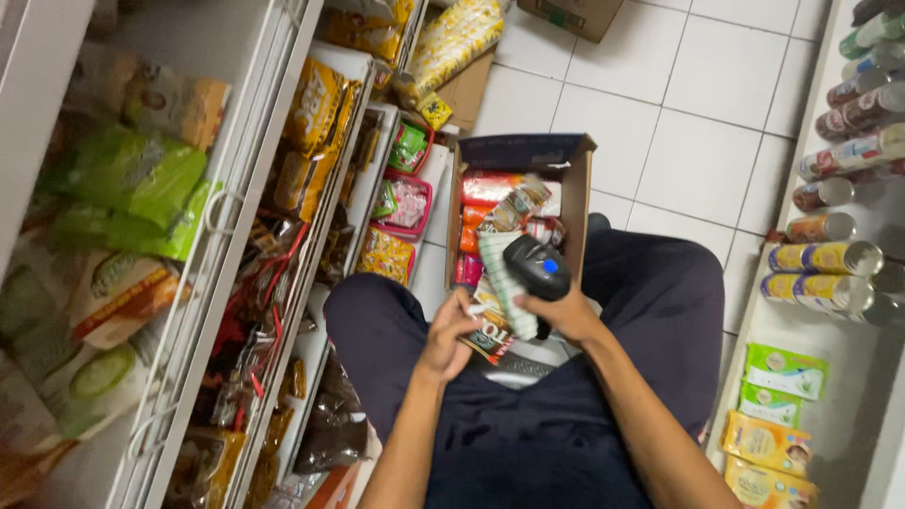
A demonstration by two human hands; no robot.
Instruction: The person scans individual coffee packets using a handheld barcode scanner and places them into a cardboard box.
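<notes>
My right hand (566,316) grips a black handheld scanner (537,267) with a blue button, held over my lap. My left hand (448,335) holds a small snack packet (490,335) just below the scanner's head. A striped green-and-white packet (500,273) lies between the scanner and the box. In front of my knees on the floor stands an open cardboard box (577,179) filled with several red, orange and white packets. I am crouched or seated in dark trousers.
Wire-fronted shelves (222,245) on the left hold green, yellow and brown snack bags. Red baskets (407,203) of packets sit low on the left. A shelf on the right carries cans (825,269) and pouches (782,372). White tiled floor (698,113) lies beyond, with another carton (570,14).
</notes>
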